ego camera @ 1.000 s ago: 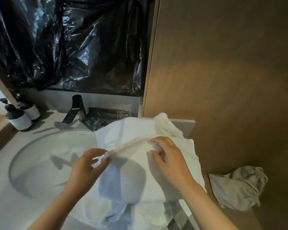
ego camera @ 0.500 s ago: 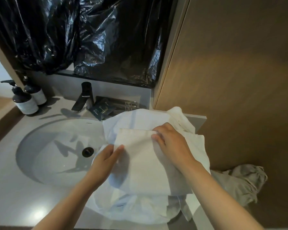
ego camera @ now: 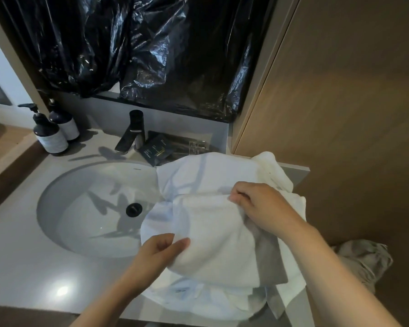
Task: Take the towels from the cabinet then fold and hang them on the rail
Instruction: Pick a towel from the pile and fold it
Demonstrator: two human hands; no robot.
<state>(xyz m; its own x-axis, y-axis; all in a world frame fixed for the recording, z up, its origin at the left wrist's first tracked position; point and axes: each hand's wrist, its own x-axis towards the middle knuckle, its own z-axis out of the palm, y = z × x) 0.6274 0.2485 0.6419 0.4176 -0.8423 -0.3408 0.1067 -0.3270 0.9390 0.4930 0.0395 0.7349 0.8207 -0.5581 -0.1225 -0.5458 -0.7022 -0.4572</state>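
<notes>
A folded white towel (ego camera: 217, 234) lies on top of more white towels (ego camera: 203, 175) heaped on the right side of the grey counter, partly over the basin. My left hand (ego camera: 161, 251) pinches the folded towel's near left edge between thumb and fingers. My right hand (ego camera: 257, 204) grips its far right corner with curled fingers. No rail or cabinet opening shows in this view.
The round basin (ego camera: 85, 208) with a black drain and a black tap (ego camera: 132, 133) fill the counter's left. Two pump bottles (ego camera: 50, 133) stand at the back left, dark sachets (ego camera: 158, 149) behind the towels. A brown wall panel (ego camera: 340, 114) rises on the right; a grey cloth (ego camera: 364, 260) lies below.
My left hand slid down from the towel's far left corner to its near left edge. My right hand stayed at the far right corner. The view moved closer and leftward.
</notes>
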